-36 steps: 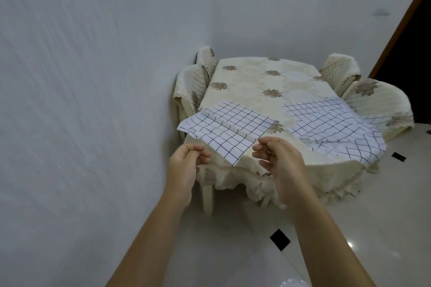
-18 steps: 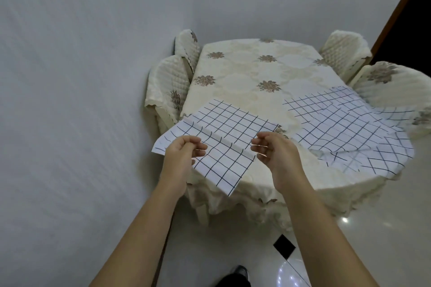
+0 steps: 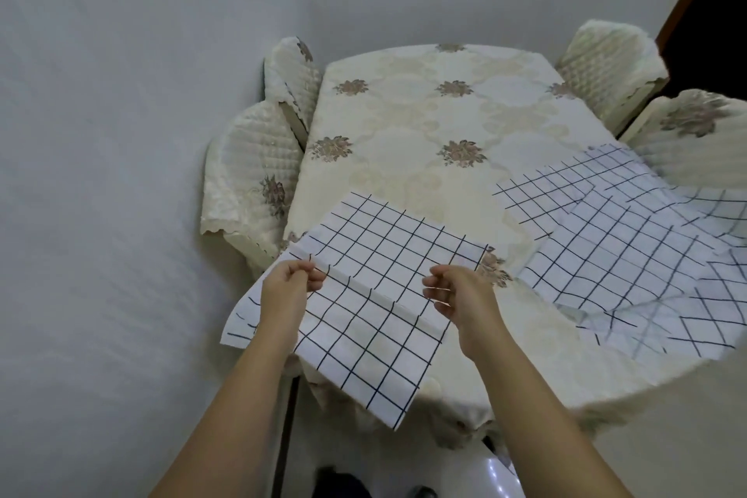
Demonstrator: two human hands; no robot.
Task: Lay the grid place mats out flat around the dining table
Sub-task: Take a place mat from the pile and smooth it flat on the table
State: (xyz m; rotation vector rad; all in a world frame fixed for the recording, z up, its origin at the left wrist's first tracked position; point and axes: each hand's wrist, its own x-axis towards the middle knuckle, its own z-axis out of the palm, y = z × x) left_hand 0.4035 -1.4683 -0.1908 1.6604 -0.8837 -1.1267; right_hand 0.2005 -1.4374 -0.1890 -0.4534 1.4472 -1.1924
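A white place mat (image 3: 376,275) with a black grid hangs over the near left corner of the dining table (image 3: 424,125), which wears a cream flowered cloth. My left hand (image 3: 289,287) pinches the mat's left part at a crease. My right hand (image 3: 456,295) pinches the same crease further right. The mat's near part droops past the table's edge. A loose heap of several more grid mats (image 3: 630,247) lies on the table's right side, partly overhanging the edge.
Two quilted cream chairs (image 3: 250,178) stand at the table's left against the white wall. Two more chairs (image 3: 610,65) stand at the right, near a dark doorway. Glossy floor shows below, with my feet at the bottom edge.
The view has come closer to the table. Both hands have moved from the mat's near corner onto its middle crease, and the mat now reaches lower over the table's edge.
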